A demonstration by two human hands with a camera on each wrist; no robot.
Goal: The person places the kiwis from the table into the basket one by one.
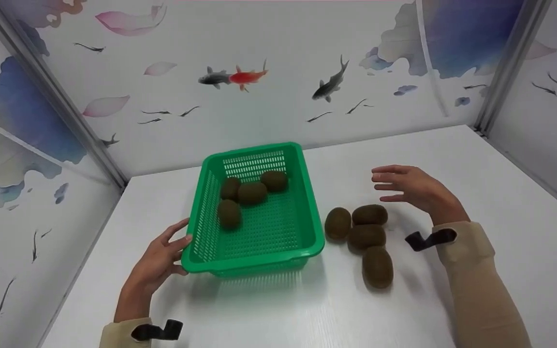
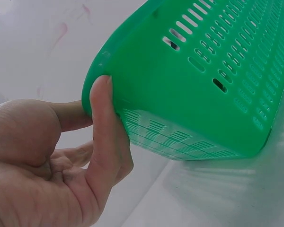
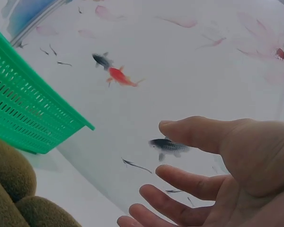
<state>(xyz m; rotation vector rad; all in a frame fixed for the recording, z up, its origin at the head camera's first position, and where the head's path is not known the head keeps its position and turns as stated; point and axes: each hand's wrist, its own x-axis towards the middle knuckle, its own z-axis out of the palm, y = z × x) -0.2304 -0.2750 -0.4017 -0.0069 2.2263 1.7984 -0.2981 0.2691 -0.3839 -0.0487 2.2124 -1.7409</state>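
Observation:
A green plastic basket (image 1: 315, 241) stands on the table with several brown kiwis (image 1: 252, 193) inside, grouped toward its back left. At its near left corner my left hand (image 1: 155, 263) pinches the rim, thumb on one side and fingers on the other; the left wrist view shows this hand (image 2: 104, 142) close up. Several more kiwis (image 1: 366, 237) lie together on the table, right of the basket. Just beyond them my right hand (image 1: 411, 186) hovers with fingers spread and holds nothing. In the right wrist view, kiwis (image 3: 12, 168) show at the lower left, apart from the hand (image 3: 213, 175).
The white table (image 1: 278, 314) runs back to a wall panel (image 1: 278, 111) painted with fish and petals. Side panels (image 1: 549, 111) close off the left and right, with metal posts (image 1: 510, 67) at the corners.

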